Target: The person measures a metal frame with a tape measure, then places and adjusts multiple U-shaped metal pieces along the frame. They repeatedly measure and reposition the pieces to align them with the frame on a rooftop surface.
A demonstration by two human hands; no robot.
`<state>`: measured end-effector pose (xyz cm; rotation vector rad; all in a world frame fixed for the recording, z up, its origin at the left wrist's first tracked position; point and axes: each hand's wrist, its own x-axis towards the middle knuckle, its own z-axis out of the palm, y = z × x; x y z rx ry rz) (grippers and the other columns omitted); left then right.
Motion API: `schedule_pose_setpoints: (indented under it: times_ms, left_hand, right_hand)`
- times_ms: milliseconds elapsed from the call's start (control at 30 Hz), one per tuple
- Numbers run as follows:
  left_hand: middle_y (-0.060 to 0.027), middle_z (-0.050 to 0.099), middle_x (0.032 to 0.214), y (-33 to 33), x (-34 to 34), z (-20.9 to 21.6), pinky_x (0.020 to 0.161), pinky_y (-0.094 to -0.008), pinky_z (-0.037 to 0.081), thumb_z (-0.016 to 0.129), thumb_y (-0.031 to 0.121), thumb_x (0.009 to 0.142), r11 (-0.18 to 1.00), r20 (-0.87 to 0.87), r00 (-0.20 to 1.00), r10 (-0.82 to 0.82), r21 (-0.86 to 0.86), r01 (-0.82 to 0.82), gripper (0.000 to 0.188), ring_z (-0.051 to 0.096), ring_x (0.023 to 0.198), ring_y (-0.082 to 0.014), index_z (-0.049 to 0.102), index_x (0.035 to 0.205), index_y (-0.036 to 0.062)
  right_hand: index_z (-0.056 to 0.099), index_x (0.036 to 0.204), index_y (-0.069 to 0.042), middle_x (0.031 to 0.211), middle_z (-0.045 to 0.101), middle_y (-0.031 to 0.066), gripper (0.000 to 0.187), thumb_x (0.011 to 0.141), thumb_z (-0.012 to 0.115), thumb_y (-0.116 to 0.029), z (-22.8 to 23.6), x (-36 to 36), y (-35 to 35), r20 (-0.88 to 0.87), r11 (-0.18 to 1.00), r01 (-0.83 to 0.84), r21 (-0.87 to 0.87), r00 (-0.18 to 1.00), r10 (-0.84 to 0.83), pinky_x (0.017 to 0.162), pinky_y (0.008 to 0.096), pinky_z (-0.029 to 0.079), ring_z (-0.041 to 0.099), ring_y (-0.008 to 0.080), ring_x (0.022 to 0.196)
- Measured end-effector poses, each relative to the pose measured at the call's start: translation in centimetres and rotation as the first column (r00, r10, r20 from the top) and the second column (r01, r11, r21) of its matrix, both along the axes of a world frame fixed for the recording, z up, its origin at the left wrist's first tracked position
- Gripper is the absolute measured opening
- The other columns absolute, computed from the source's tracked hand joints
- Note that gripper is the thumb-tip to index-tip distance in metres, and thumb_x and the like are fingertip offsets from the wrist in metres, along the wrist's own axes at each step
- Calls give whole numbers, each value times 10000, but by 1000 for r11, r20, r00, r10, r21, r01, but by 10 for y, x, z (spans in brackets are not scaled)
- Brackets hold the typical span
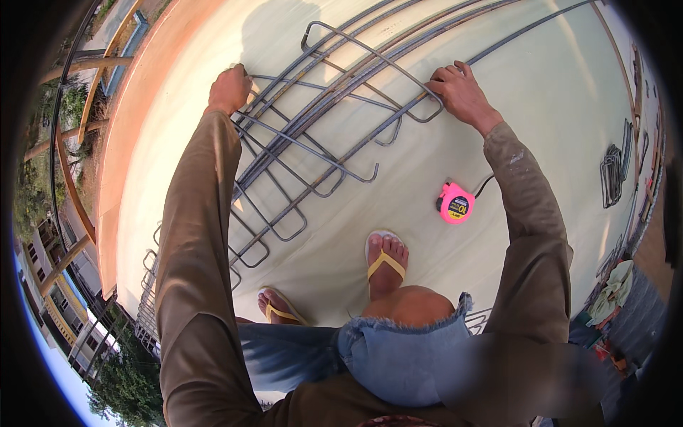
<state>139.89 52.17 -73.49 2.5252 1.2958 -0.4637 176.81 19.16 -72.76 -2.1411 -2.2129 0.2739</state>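
Long steel reinforcing bars [370, 69] run diagonally across the pale sheet surface, threaded through several bent wire stirrups [288, 135]. My left hand [230, 89] is closed at the bars' left side, its fingers curled on a corner of a stirrup; its fingertips are partly hidden. At the right, my right hand [461, 91] has its thumb and fingers closed on the rounded end of another stirrup [388, 57], beside the outermost long bar. A pink tape measure [456, 203] lies below my right hand, near my forearm.
My sandalled feet [386, 263] stand on the pale sheet surface [341, 256] close to the stirrups. Bundled bent stirrups [612, 174] lie at the far right, and a cloth [610, 292] lies at lower right. Beyond the orange left edge [117, 178] are timber poles and buildings.
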Motion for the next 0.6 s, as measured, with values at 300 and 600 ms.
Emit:
schedule_pose_setpoints:
  times_ms: [300, 600]
  left_hand:
    - [-237, 707, 1034, 5, -4, -6, 872, -506, 521, 541, 264, 1020, 988, 6, 991, -137, 79, 136, 270, 668, 1005, -416, 643, 1075, 20]
    - [-252, 698, 1044, 5, -27, -14, 842, -505, 521, 512, 257, 1040, 992, 62, 996, -64, 114, 57, 279, 669, 1004, -414, 615, 1085, 2]
  right_hand:
    - [634, 1005, -93, 998, 571, 59, 108, 900, 607, -86, 13, 17, 0, -47, 981, -194, -31, 980, 192, 905, 405, 440, 558, 248, 1017]
    - [640, 1009, -81, 1027, 574, 57, 101, 916, 639, -119, 18, 11, -12, -59, 983, -158, -93, 986, 153, 904, 406, 440, 550, 242, 1038]
